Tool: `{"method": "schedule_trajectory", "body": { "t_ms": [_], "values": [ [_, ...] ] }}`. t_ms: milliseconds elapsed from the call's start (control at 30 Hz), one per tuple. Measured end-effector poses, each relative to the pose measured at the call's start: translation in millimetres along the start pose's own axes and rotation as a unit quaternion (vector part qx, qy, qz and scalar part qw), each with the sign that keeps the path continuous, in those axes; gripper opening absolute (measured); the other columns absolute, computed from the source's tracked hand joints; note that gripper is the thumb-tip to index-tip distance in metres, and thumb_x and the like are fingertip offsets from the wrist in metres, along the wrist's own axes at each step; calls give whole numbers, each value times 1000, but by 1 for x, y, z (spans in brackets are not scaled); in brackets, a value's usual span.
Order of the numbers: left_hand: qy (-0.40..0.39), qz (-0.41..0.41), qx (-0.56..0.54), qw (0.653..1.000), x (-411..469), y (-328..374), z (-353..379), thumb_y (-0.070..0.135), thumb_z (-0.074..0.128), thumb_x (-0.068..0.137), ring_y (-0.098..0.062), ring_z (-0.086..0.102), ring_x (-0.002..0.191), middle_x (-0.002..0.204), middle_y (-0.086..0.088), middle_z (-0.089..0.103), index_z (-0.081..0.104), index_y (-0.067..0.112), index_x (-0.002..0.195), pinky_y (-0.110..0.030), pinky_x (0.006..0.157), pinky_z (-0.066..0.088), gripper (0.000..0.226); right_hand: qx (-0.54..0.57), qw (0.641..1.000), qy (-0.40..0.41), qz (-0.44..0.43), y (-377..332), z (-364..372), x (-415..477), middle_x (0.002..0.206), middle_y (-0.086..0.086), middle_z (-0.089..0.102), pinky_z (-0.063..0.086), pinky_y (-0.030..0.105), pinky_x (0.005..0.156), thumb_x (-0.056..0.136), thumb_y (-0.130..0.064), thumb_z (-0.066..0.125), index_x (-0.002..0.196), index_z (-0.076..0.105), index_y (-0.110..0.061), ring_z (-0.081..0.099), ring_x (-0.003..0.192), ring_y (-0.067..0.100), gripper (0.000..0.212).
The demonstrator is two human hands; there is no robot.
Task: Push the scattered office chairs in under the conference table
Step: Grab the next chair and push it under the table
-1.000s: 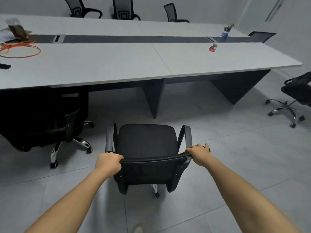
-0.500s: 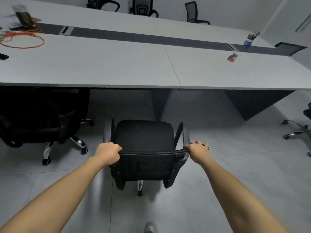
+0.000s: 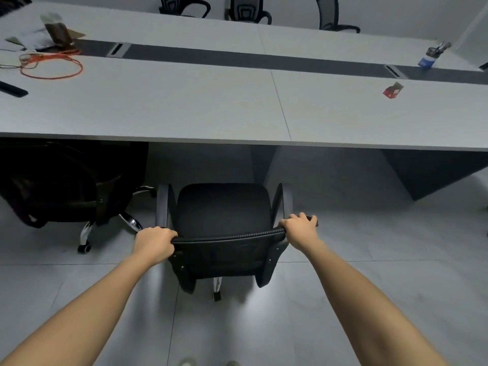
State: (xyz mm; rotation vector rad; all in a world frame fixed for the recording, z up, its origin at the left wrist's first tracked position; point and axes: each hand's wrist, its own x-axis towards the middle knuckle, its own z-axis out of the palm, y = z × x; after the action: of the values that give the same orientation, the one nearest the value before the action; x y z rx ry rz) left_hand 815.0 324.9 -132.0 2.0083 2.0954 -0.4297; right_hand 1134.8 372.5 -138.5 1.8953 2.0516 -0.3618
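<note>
Both forearms are bare, with no sleeve, watch or ring showing on the left hand [image 3: 154,241] or the right hand [image 3: 299,228], and two light-coloured shoe toes [image 3: 188,362] show near the bottom edge.

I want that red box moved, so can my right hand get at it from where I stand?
Probably not. The right hand grips the chair, and the red box lies far across the table, with the chair between you and its edge.
</note>
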Motion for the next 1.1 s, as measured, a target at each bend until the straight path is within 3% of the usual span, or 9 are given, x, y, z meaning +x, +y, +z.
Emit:
{"method": "schedule_trajectory", "body": {
  "t_ms": [333, 533, 833, 1000, 1100],
  "values": [
    [12, 1, 9, 1000, 93, -20, -38, 13, 50, 79, -26, 64, 98, 102, -3, 71, 69, 28, 100, -26, 68, 40, 32, -4, 1000, -5, 2, -15, -35, 67, 125, 10, 52, 21, 58, 109, 87, 8, 46, 129, 51, -28, 38, 125, 34, 55],
    [-8, -26, -39, 999, 112, -36, -30, 6, 47, 79, -27, 64, 97, 100, -4, 70, 68, 26, 106, -27, 68, 42, 39, -13, 1000, -8, -17, -34, -46, 103, 125, 10, 51, 20, 58, 109, 89, 4, 45, 128, 52, -27, 36, 126, 34, 50],
    [20, -27, -12, 999, 122, -45, -30, 19, 51, 82, -19, 65, 88, 89, 4, 73, 68, 29, 90, -26, 59, 42, 22, -19, 998, -16, -49, -29, -54, 125, 122, 10, 53, 20, 59, 109, 91, 0, 48, 126, 54, -26, 39, 125, 34, 43],
    [28, -44, -1, 999, 160, -64, -54, 17, 54, 81, -21, 65, 97, 98, 2, 73, 69, 33, 105, -29, 74, 51, 33, -13, 998, -13, -59, -46, -64, 152, 123, 10, 54, 24, 58, 106, 90, 1, 49, 127, 53, -25, 42, 123, 33, 45],
    [5, -48, 25, 999, 169, -74, -61, 18, 51, 84, -24, 64, 101, 108, -1, 71, 64, 36, 113, -28, 77, 50, 37, -16, 998, -19, -51, -60, -75, 170, 119, 9, 56, 15, 64, 110, 88, 4, 48, 119, 57, -24, 41, 122, 33, 43]
  ]
}}
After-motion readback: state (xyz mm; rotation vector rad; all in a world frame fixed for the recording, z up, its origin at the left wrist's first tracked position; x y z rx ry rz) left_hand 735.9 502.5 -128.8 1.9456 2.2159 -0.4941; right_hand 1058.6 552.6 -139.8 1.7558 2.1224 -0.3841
